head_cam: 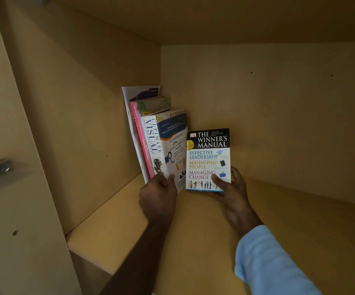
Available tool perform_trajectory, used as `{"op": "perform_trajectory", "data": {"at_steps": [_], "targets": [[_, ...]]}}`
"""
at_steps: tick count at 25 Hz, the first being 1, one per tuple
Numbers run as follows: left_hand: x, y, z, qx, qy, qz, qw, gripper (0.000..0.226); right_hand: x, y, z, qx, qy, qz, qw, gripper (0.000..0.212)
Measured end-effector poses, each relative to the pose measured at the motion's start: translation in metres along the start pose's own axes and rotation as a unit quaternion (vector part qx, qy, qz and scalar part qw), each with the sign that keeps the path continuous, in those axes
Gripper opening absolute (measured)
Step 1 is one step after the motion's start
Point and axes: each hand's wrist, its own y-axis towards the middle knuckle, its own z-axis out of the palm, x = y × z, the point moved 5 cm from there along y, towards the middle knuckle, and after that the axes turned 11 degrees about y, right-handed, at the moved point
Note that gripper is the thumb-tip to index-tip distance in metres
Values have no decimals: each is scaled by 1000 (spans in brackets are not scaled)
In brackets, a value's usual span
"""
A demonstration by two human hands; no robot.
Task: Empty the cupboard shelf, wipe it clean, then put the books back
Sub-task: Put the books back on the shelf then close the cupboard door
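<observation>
Cupboard shelf (129, 231) fills my view, its books (151, 135) leaning in the back left corner against the side wall. My left hand (158, 199) curls its fingers (170, 179) round the front bottom edge of that row. My right hand (232, 189) grips the Winner's Manual (208, 154) upright just beside the row, thumb on its cover, fingers behind.

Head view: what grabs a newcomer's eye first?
The Winner's Manual, cover facing the camera, is held upright by the right hand near the shelf's back wall. To its left, the left hand steadies a leaning row of books in the back-left corner. A blue cloth drapes over the right forearm, above the bare shelf.
</observation>
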Motion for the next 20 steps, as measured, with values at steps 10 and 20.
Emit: {"op": "perform_trajectory", "data": {"at_steps": [10,20], "targets": [[-27,-13,-7,61,-228,119,965,36,-3,-3,2,131,86,127,979,54],[-17,-2,-3,42,-195,132,971,28,-8,4,47,158,-152,-2,976,34]]}}
